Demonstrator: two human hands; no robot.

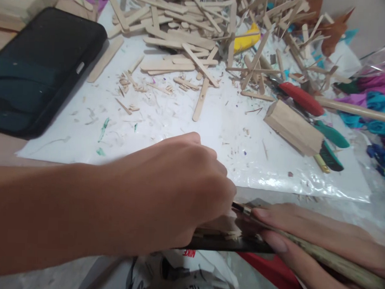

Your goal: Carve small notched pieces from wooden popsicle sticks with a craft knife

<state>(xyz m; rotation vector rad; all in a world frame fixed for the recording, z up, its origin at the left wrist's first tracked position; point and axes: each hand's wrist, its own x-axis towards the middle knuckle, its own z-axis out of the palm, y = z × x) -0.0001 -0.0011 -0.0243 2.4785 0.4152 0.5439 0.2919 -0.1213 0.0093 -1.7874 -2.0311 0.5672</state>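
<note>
My left hand (184, 186) reaches in from the left with its fingers curled into a fist at the near edge of the work surface; what they hold, if anything, is hidden. At the lower right, my right hand (318, 237) grips a long thin tool (330, 254) with a mottled handle. The tool's dark tip points left and meets the fingers of my left hand. Under both hands lies a dark flat edge (214, 243) with pale wood slivers (221, 233) on it.
Craft sticks (183, 39) are piled on white paper (181, 114) at the back. A black phone (40, 71) lies left. A wood block (294, 127), red-handled tool (301, 99), green-handled scissors (331, 134) and coloured crepe paper (371, 100) are on the right.
</note>
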